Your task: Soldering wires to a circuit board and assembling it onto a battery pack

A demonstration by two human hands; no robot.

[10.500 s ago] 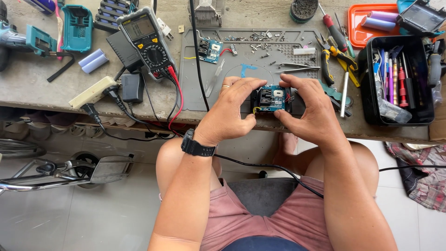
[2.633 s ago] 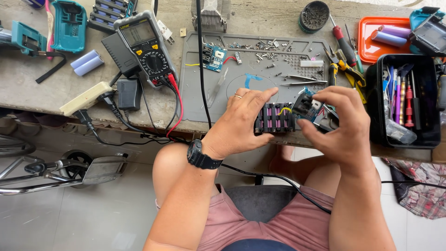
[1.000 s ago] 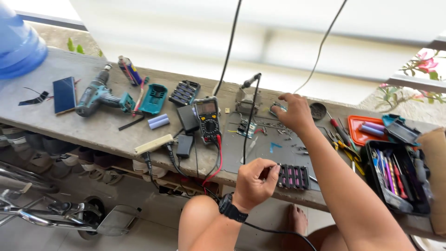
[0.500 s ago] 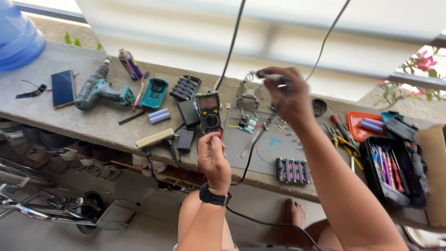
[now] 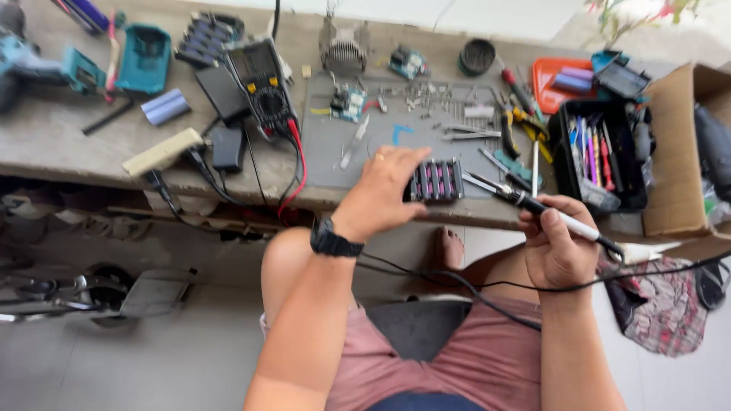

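A black battery pack with purple cells (image 5: 438, 181) lies on the grey work mat (image 5: 335, 156) near the bench's front edge. My left hand (image 5: 384, 190), with a black watch on its wrist, rests fingers spread against the pack's left side. My right hand (image 5: 556, 243) grips a soldering iron (image 5: 525, 204) with a black-and-white handle. Its metal tip points left, toward the pack's right end. The iron's black cord trails across my lap.
A multimeter (image 5: 263, 80) with red and black leads sits left of the mat. A small circuit board (image 5: 349, 101), tweezers and screws lie on the mat. A black tool tray (image 5: 598, 156), an orange tray (image 5: 552, 76) and a cardboard box (image 5: 678, 152) stand right. A drill (image 5: 30, 65) lies far left.
My right hand has come down from the back of the bench with the soldering iron. My left hand has moved right onto the battery pack. The camera now looks steeply down.
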